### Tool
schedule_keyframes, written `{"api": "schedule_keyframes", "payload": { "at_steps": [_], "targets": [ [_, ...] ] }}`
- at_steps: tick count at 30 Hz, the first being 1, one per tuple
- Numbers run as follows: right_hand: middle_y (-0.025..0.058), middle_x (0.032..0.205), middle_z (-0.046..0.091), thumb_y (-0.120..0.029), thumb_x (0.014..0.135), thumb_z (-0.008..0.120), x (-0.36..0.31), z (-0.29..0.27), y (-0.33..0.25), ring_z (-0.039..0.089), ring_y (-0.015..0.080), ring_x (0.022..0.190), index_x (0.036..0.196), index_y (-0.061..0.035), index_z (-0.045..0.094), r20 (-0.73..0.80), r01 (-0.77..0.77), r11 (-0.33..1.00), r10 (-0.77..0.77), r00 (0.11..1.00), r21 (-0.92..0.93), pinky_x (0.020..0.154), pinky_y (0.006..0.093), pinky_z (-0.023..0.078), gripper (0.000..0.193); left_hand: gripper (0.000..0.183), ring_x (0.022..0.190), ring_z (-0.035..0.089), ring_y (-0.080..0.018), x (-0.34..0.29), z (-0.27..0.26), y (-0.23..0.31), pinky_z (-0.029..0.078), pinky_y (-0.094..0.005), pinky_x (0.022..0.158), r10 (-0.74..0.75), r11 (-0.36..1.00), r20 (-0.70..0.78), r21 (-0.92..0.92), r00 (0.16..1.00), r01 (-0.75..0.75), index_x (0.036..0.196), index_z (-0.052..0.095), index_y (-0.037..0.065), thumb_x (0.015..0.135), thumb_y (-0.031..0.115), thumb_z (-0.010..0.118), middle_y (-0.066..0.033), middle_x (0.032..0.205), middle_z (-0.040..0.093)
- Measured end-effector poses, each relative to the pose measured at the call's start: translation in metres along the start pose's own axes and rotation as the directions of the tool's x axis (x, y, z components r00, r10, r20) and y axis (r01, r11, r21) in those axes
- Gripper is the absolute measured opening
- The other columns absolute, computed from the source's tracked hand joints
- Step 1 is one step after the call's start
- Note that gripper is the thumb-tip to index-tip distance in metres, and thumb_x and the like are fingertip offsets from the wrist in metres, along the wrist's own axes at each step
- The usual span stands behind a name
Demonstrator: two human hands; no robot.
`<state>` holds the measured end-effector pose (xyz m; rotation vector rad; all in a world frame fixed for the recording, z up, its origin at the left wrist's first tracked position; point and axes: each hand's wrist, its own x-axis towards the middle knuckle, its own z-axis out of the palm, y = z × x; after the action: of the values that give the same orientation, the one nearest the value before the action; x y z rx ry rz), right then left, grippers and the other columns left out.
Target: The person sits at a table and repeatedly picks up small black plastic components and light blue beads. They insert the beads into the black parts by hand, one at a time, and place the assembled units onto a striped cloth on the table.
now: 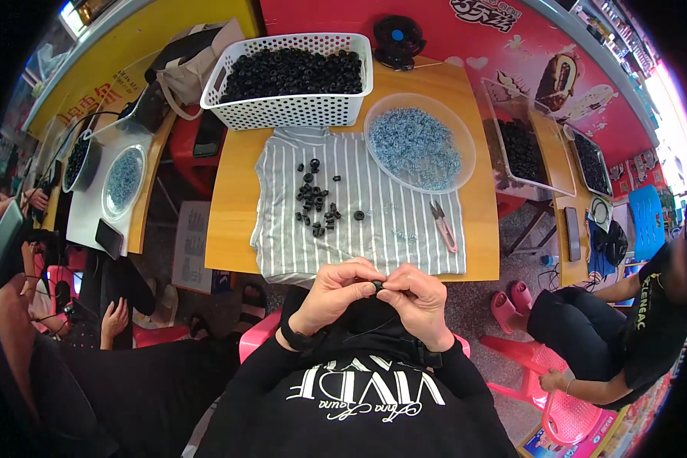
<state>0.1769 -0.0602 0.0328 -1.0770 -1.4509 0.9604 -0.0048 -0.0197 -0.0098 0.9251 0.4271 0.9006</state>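
In front of my chest, just beyond the near table edge, both hands meet over a small black round piece (377,285). My left hand (340,296) pinches it from one side with thumb and forefinger. My right hand (417,302) grips its other side, fingers curled in. Fingertips hide most of the piece. On the grey striped cloth (282,256) lies a loose cluster of similar black pieces (313,201), with one black ring-like piece (359,215) apart. A few tiny clear-blue bits (404,236) are scattered near pink-handled thread snips (444,228).
A white perforated basket (290,114) heaped with black pieces stands at the back of the wooden table (481,256). Beside it are a round clear tray (468,143) of pale blue bits and a black fan (398,42). People sit close on both sides, near pink stools (538,355).
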Motion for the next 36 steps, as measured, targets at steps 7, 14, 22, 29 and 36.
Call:
{"api": "schedule_keyframes", "payload": {
  "at_steps": [7, 14, 22, 29, 36],
  "targets": [
    [0.0084, 0.074, 0.061, 0.004, 0.076, 0.077, 0.001, -0.001, 0.002, 0.060, 0.0201, 0.065, 0.082, -0.0013, 0.062, 0.039, 0.119, 0.987, -0.115, 0.993, -0.109, 0.057, 0.0293, 0.046, 0.017, 0.020, 0.095, 0.060, -0.0147, -0.003, 0.002, 0.000, 0.048, -0.0265, 0.084, -0.042, 0.997, -0.008, -0.067, 0.999, 0.041, 0.108, 0.071, -0.001, 0.090, -0.004, 0.066, -0.0087, 0.104, 0.064],
    [0.0086, 0.074, 0.059, 0.003, 0.075, 0.079, 0.002, -0.002, 0.002, 0.059, 0.0211, 0.063, 0.082, -0.0022, 0.060, 0.095, 0.226, 0.957, -0.212, 0.973, -0.182, 0.055, 0.0297, 0.045, 0.021, 0.018, 0.096, 0.061, -0.0147, -0.005, 0.000, 0.000, 0.049, -0.0264, 0.084, -0.096, 0.982, 0.028, -0.158, 0.995, 0.099, 0.108, 0.071, -0.002, 0.091, -0.002, 0.065, -0.0091, 0.105, 0.064],
    [0.0070, 0.079, 0.062, 0.001, 0.078, 0.077, 0.003, -0.014, -0.012, 0.061, 0.0198, 0.067, 0.111, -0.0030, 0.066, 0.227, -0.032, 0.997, 0.047, 0.973, -0.072, 0.062, 0.0298, 0.048, 0.035, 0.046, 0.097, 0.059, -0.0114, -0.005, 0.012, 0.021, 0.049, -0.0259, 0.086, -0.105, 0.994, 0.028, -0.011, 0.994, 0.106, 0.134, 0.056, -0.001, 0.090, -0.001, 0.067, -0.0057, 0.107, 0.063],
    [0.0106, 0.094, 0.072, -0.003, 0.078, 0.077, 0.005, -0.021, -0.014, 0.071, 0.0256, 0.081, 0.116, -0.0023, 0.066, 0.405, 0.042, 0.999, -0.044, 0.913, 0.014, 0.070, 0.0330, 0.053, 0.040, 0.055, 0.093, 0.057, -0.0094, -0.010, 0.016, 0.029, 0.049, -0.0250, 0.083, -0.083, 0.995, 0.128, 0.064, 0.988, 0.076, 0.140, 0.051, -0.001, 0.088, 0.000, 0.070, -0.0035, 0.102, 0.059],
    [0.0117, 0.087, 0.071, -0.008, 0.077, 0.079, -0.003, -0.016, -0.007, 0.071, 0.0288, 0.075, 0.108, -0.0021, 0.066, 0.339, 0.198, 0.980, -0.179, 0.924, -0.021, 0.063, 0.0353, 0.053, 0.035, 0.050, 0.101, 0.059, -0.0103, -0.017, 0.020, 0.024, 0.049, -0.0260, 0.089, -0.074, 0.995, 0.110, 0.080, 0.991, 0.065, 0.134, 0.057, -0.001, 0.087, 0.000, 0.071, -0.0047, 0.111, 0.063]
  ]
}}
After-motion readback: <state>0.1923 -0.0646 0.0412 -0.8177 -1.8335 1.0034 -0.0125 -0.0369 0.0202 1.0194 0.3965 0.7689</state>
